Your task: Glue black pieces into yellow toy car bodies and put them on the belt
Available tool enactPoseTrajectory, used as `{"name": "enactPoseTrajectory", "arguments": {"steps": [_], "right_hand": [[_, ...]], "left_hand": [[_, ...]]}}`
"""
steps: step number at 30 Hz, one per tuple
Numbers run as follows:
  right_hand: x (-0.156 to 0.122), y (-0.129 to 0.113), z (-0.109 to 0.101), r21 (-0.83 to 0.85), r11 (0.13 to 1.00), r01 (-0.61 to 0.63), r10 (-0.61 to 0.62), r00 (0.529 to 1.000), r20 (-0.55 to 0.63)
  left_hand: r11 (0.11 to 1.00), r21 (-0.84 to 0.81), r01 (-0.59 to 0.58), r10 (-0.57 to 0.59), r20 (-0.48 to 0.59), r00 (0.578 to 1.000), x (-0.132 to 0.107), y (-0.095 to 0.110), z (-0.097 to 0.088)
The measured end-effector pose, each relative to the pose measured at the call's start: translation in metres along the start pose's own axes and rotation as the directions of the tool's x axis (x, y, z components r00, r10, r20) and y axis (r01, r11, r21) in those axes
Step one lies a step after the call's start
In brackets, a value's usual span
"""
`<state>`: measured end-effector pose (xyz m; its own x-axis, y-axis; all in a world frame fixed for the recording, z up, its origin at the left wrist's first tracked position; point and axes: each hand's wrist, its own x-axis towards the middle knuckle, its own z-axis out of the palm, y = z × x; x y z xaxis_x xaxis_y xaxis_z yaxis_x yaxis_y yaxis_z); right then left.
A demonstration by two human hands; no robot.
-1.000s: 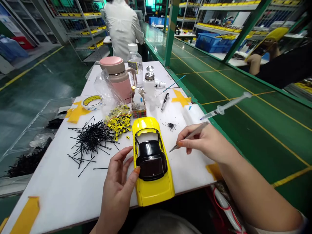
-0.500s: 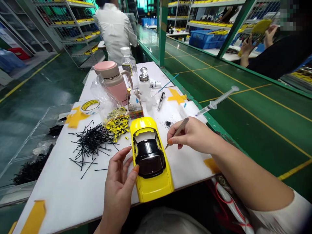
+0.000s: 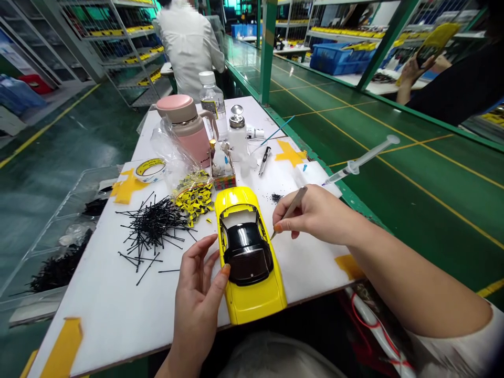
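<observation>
A yellow model car body (image 3: 252, 296) lies on the white table (image 3: 106, 294), with a glossy black cabin piece (image 3: 248, 254) seated in its middle. My left hand (image 3: 197, 299) is at the car's left side, its thumb and fingertips against the yellow shell. My right hand (image 3: 317, 215) pinches slim metal tweezers (image 3: 291, 212), their tip just beside the car's right flank. To the left of the car spreads a heap of thin black sticks (image 3: 151, 226). Yellow-and-black bits (image 3: 192, 202) spill from a clear bag.
Behind the car stand a pink flask (image 3: 189, 131), a plastic bottle (image 3: 210, 102) and a metal-capped dispenser (image 3: 236, 136). A syringe (image 3: 360, 165) juts past the right table edge. A clear tray (image 3: 74, 231) with black pieces sits left. Co-workers are further away.
My right hand has drawn in toward the car, and the tweezers now stand more upright. The whole view has shifted slightly with my head.
</observation>
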<state>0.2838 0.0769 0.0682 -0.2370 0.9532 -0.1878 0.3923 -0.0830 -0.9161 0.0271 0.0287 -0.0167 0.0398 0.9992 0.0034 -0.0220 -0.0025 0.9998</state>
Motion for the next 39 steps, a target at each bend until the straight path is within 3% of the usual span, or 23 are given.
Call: {"name": "enactPoseTrajectory", "arguments": {"steps": [10,15,19,22,24,27,32,39], "right_hand": [[0.009,-0.01,0.001,-0.225,0.972,0.072,-0.054,0.995,0.085],[0.011,-0.014,0.001,-0.238,0.966,0.104,-0.084,0.992,0.092],[0.002,-0.014,-0.01,-0.167,0.982,0.082,-0.079,0.997,0.026],[-0.01,-0.003,-0.013,-0.048,0.996,0.075,-0.08,0.992,-0.102],[-0.017,0.012,-0.006,0.112,0.992,0.049,-0.029,0.984,-0.174],[-0.024,0.039,0.015,0.276,0.959,-0.061,0.108,0.982,-0.157],[-0.024,0.057,0.041,0.051,0.996,-0.076,0.083,0.986,-0.145],[-0.018,0.053,0.039,0.0,0.998,-0.058,0.057,0.993,-0.101]], "left_hand": [[1.0,-0.024,0.008,-0.009,-0.003,1.0,0.0,0.001,0.0],[0.999,-0.033,0.02,-0.02,-0.005,1.0,0.001,0.0,0.0],[0.999,-0.034,0.013,-0.013,0.001,1.0,0.001,0.001,0.0],[0.999,-0.037,0.007,-0.007,0.0,1.0,0.001,0.001,0.0],[0.999,-0.036,0.012,-0.012,0.0,1.0,0.001,0.001,0.0],[1.0,-0.022,0.014,-0.014,0.008,1.0,0.001,0.002,0.0],[1.0,-0.015,0.007,-0.007,-0.006,1.0,0.001,0.002,0.001],[1.0,-0.025,0.004,-0.004,-0.01,1.0,0.0,0.0,0.0]]}}
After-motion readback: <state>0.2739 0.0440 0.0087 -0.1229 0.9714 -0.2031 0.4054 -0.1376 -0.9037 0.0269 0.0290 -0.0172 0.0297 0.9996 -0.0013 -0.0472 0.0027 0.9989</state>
